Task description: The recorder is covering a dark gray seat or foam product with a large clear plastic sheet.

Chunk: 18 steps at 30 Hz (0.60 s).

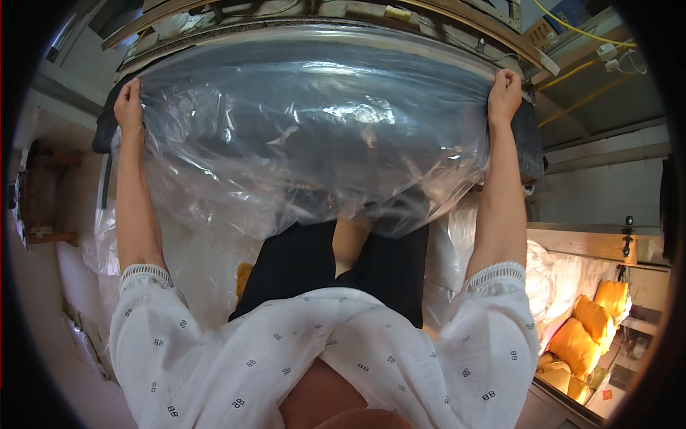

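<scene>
A wide sheet of clear plastic film (307, 121) stretches between my two hands, hanging in folds over a dark padded surface and down toward my legs. My left hand (129, 107) is closed on the film's far left corner. At the opposite side my right hand (504, 96) pinches the film in a closed grip, drawing creases toward the fingers. Both arms reach forward, well apart. Through the film the dark surface shows at the far side; its dark ends (529, 139) stick out beyond the sheet.
Behind the film runs a machine frame with a wooden bar (493, 32). Yellow cables (572, 21) and a white plug (607, 51) hang at the far right. Orange-yellow bundles (579, 343) lie lit at the lower right, near more clear plastic (539, 279). A brown wooden item (53, 193) stands left.
</scene>
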Tool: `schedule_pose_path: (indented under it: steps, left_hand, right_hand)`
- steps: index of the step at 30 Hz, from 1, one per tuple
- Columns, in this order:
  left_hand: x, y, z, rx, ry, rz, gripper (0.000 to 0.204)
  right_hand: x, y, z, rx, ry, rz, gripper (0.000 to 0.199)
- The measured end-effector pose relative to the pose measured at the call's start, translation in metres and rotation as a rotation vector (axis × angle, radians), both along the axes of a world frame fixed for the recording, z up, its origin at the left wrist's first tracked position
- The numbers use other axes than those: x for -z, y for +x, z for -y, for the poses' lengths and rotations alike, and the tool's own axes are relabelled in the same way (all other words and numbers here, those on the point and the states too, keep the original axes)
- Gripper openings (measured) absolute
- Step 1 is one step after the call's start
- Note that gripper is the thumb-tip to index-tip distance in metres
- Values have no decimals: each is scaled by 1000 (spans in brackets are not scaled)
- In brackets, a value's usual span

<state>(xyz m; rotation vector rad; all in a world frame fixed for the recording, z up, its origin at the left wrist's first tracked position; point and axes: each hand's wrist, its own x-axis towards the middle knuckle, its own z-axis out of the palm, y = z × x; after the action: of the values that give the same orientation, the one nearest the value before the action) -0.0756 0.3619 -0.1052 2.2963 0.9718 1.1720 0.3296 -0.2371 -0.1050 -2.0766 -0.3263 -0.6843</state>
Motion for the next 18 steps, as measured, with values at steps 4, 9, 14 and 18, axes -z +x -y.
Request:
schedule_pose_path:
  steps: [4, 9, 14, 18]
  left_hand:
    - [3, 33, -47, 126, -314, 162, 32]
    - [-3, 80, -53, 19, -277, 121, 41]
    - [-7, 90, -53, 47, -272, 110, 40]
    - [-4, 95, -62, 5, -229, 64, 37]
  right_hand:
    - [0, 14, -3, -52, -8, 17, 22]
    - [3, 34, 3, 30, -109, -6, 22]
    - [-6, 28, -3, 77, -172, 109, 23]
    - [-1, 35, 4, 142, -113, 73, 38]
